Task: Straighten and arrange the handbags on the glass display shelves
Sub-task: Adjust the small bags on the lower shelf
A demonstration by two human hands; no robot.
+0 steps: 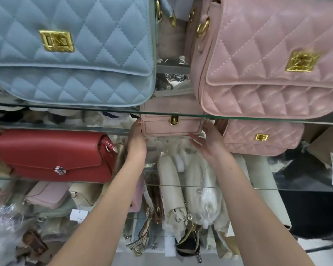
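Both hands bracket the small pink handbag (pixel 172 121): the left hand (pixel 136 142) lies flat against its left end and the right hand (pixel 210 143) against its right end and lower corner, fingers spread rather than curled, pressing the bag between the palms. The bag stands on the second glass shelf (pixel 46 178), between the red handbag (pixel 54 154) and a quilted pink handbag (pixel 261 137), partly hidden behind the edge of the upper glass shelf (pixel 75 108). Its gold clasp faces the viewer; its long axis runs left to right, parallel to the shelf edge. Risks, as a judgement: a palm-only hold may let the bag slip or tip forward off the glass, and a sideways shove could knock the quilted neighbour askew.
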